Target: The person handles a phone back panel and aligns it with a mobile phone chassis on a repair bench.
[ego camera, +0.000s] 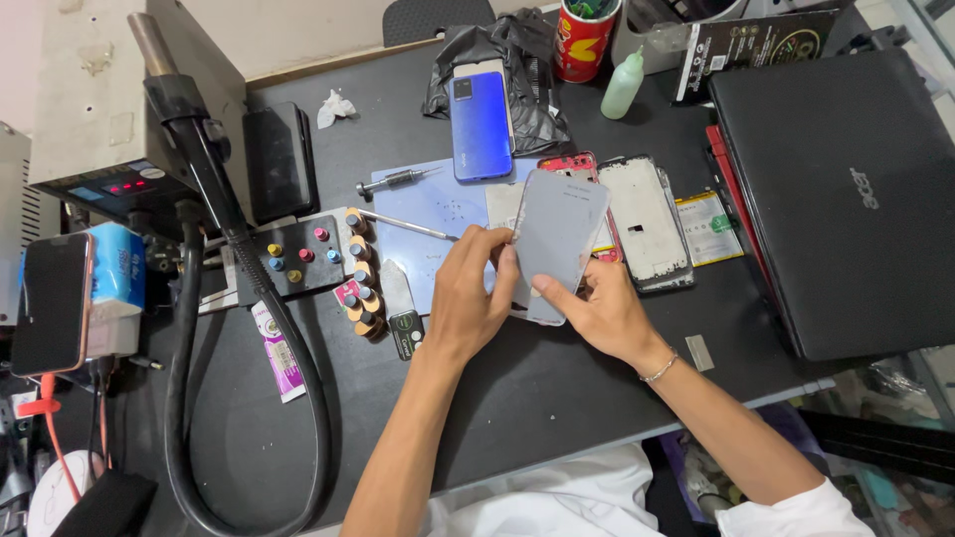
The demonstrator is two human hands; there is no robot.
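Grey phone panel (557, 239) pinched at its edges by left hand (470, 298) and right hand (602, 310)

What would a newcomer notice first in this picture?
First, the two hands, left hand and right hand, holding a grey phone panel tilted above the middle of the dark table. Then the blue phone lying behind it, and the closed black laptop at right.

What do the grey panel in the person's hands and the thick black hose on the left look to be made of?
Grey panel: probably thin plastic or coated glass, with a smooth, matte surface. Black hose: seemingly rubber or flexible plastic, since it bends in a wide loop and has a dull sheen.
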